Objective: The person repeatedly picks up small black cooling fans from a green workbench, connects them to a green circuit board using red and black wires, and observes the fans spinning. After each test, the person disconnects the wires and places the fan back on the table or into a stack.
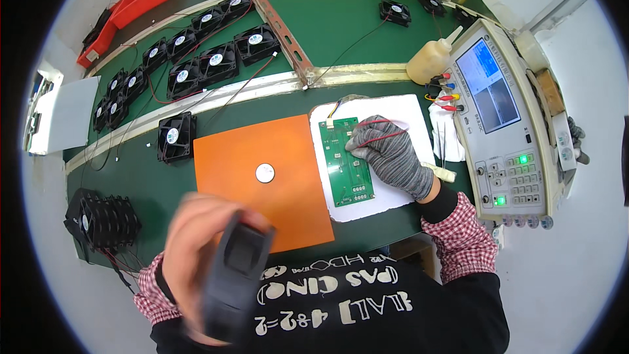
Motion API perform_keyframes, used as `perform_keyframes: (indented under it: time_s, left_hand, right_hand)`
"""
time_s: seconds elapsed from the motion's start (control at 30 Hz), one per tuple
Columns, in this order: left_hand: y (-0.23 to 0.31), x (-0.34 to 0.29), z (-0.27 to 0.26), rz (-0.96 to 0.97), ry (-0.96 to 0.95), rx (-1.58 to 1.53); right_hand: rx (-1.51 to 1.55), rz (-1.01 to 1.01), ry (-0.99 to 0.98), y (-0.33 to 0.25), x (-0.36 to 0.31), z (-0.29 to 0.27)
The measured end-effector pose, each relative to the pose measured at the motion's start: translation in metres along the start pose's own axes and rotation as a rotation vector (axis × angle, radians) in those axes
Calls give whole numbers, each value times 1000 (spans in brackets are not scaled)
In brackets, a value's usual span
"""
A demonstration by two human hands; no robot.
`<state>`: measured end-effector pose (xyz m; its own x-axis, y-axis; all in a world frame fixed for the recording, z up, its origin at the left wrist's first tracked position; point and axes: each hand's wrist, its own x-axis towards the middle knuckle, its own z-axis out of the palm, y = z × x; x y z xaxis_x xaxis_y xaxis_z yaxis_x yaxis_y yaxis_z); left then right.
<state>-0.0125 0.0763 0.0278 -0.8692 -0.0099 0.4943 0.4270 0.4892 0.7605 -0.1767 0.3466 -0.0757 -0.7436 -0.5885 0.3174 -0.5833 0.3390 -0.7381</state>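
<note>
My bare left hand (193, 242), smeared by motion, is closed around a black cooling fan (236, 275) tilted on edge near my body. In a grey striped glove, my right hand (393, 157) rests at the right edge of a green circuit board (341, 187). Its fingers are pinched, and a thin red wire (386, 136) loops out from them over the glove. The fingertips hide what end of the wire they hold. Beneath the board lies a white foam pad (393, 106). An orange mat (282, 151) with a round white disc (265, 173) on it lies to the left.
Several black fans (216, 60) stand along the back left, one fan (175, 136) nearer. Stacked fans (108, 221) sit at the left. A metal strip (282, 36) divides the back area. At right are a bench meter (504, 124), a plastic bottle (429, 60) and tweezers (443, 137).
</note>
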Motion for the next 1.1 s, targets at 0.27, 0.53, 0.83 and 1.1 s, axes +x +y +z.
perform_keyframes:
  time_s: [0.27,0.53,0.83,1.1]
  left_hand:
    - [-25,42,9,923,322,759]
    - [-105,187,73,613,93,609]
    - [-193,203,32,39,-56,988]
    - [-19,73,38,783,-724,2]
  right_hand:
    - [-84,-87,0,-3,4,2]
    - [161,33,148,-7,-3,2]
    - [-6,-182,338,-3,1,-8]
    - [319,-248,-20,-64,9,7]
